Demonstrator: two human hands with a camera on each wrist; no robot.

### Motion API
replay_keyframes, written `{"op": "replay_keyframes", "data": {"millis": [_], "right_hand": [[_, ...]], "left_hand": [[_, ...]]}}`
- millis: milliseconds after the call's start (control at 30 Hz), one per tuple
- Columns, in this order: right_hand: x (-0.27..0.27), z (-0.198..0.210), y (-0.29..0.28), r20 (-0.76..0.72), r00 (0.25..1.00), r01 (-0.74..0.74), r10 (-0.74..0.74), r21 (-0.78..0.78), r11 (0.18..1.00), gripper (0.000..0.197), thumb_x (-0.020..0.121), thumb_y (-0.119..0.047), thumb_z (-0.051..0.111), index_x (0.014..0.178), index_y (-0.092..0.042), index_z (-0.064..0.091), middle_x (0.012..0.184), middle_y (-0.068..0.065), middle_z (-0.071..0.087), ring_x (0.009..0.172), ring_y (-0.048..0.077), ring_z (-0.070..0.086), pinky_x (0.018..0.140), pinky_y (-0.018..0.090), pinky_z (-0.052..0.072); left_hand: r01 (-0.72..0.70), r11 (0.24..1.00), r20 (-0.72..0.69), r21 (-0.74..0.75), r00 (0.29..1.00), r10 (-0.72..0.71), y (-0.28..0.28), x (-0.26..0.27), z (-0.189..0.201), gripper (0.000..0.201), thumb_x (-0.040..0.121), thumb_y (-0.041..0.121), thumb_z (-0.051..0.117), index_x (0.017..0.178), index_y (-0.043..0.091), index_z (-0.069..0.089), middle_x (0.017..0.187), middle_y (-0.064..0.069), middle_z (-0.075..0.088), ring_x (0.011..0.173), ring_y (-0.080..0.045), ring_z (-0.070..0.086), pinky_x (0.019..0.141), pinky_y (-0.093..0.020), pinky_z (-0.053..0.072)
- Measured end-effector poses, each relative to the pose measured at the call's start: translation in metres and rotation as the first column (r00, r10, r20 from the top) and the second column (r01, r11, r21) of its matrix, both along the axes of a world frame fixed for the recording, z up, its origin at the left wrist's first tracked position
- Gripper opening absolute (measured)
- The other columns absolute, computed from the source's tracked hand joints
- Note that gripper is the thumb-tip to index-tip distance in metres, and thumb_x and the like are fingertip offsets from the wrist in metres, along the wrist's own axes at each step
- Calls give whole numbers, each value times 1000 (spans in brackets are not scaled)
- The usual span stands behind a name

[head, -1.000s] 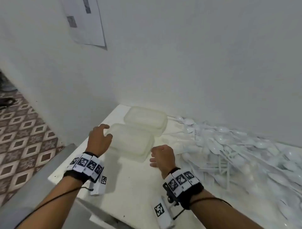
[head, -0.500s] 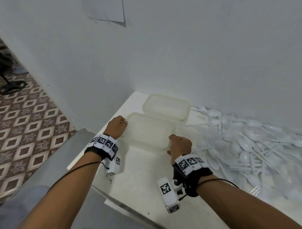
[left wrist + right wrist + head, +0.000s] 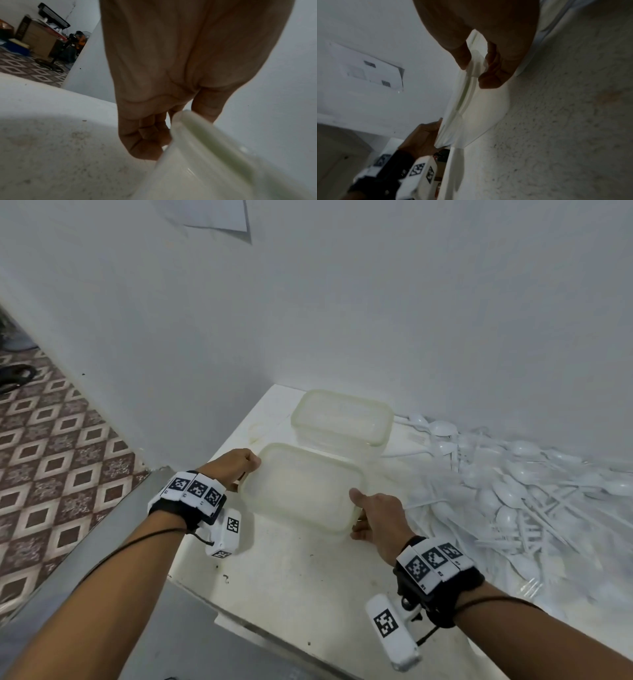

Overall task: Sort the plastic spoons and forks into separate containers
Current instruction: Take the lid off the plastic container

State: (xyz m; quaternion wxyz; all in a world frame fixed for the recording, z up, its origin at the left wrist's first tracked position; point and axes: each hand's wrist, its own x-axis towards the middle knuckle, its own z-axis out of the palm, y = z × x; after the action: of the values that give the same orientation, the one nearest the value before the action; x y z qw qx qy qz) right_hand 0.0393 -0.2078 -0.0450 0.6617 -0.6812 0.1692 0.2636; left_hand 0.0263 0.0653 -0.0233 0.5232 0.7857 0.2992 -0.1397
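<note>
White stained tabletop [image 3: 294, 583] tucked into a white-walled corner, pretty cramped spot. Nearest me, both hands are on the near translucent rectangular plastic container [image 3: 301, 486]: left hand [image 3: 236, 465] curls over its rim at 9 o'clock, right hand [image 3: 380, 517] pinches the rim at 3 o'clock, thumb on top, fingers under the lip. Looks like the setup step, positioning the tub before any sorting. Nothing's in it yet. Next move probably means setting it down and reaching for cutlery. Beyond it at 12 o'clock sits a second translucent plastic container [image 3: 342, 419], touching or nearly so. Off at 2 o'clock sprawls the heap of white plastic spoons and forks [image 3: 520, 494], untouched.
</note>
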Motion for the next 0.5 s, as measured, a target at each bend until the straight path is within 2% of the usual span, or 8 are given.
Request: {"op": "replay_keyframes", "data": {"millis": [100, 167, 267, 333, 400, 467, 500], "right_hand": [[-2, -1, -1, 12, 997, -74, 74, -2, 997, 29, 91, -25, 67, 82, -7, 46, 65, 10, 47, 51, 22, 52, 50, 32, 52], [-1, 0, -2, 8, 995, -104, 104, 17, 994, 28, 92, -25, 66, 82, -7, 45, 65, 10, 46, 51, 23, 52, 51, 33, 52], [3, 3, -6, -9, 989, -149, 149, 51, 988, 30, 93, -23, 64, 77, -7, 44, 64, 11, 45, 50, 24, 52, 52, 34, 52], [6, 4, -8, -12, 986, -164, 165, 69, 984, 32, 92, -22, 64, 74, -7, 44, 64, 11, 44, 49, 25, 51, 52, 34, 52], [8, 4, -9, -16, 984, -177, 179, 86, 980, 33, 92, -22, 65, 72, -8, 42, 64, 12, 44, 49, 25, 51, 51, 34, 52], [8, 3, -10, -19, 981, -188, 191, 94, 978, 34, 91, -21, 66, 71, -9, 41, 66, 12, 44, 50, 26, 51, 51, 34, 52], [8, 2, -11, -19, 981, -189, 192, 99, 977, 35, 91, -21, 66, 71, -9, 41, 65, 12, 44, 50, 26, 51, 51, 34, 52]], "left_hand": [[10, 1000, -29, 14, 1000, -10, 2, 2, 0, 11, 99, 14, 42, 90, 10, 47, 92, -11, 44, 84, -23, 40, 73, -36, 40], [-14, 1000, -17, -3, 1000, 14, 0, 3, -1, 18, 101, 12, 41, 85, 7, 47, 91, -11, 47, 83, -23, 44, 70, -33, 42], [-72, 993, -15, -93, 997, 71, -3, 0, -1, 26, 102, 10, 41, 77, 6, 49, 81, -8, 50, 71, -23, 49, 62, -30, 43], [-69, 990, -7, -127, 998, 69, -1, -1, -1, 30, 100, 6, 41, 70, 7, 45, 74, -7, 46, 62, -21, 44, 59, -29, 40], [-64, 991, 7, -115, 998, 65, 0, -1, 1, 32, 98, 3, 41, 67, 11, 39, 73, -6, 38, 61, -19, 36, 55, -26, 39], [-76, 990, 25, -120, 997, 80, -1, -2, 2, 33, 98, 2, 41, 67, 13, 38, 71, -6, 36, 61, -20, 35, 48, -23, 43], [-73, 990, 34, -118, 996, 78, -1, -2, 1, 33, 98, 2, 40, 67, 13, 38, 71, -6, 36, 61, -20, 35, 50, -23, 42]]}}
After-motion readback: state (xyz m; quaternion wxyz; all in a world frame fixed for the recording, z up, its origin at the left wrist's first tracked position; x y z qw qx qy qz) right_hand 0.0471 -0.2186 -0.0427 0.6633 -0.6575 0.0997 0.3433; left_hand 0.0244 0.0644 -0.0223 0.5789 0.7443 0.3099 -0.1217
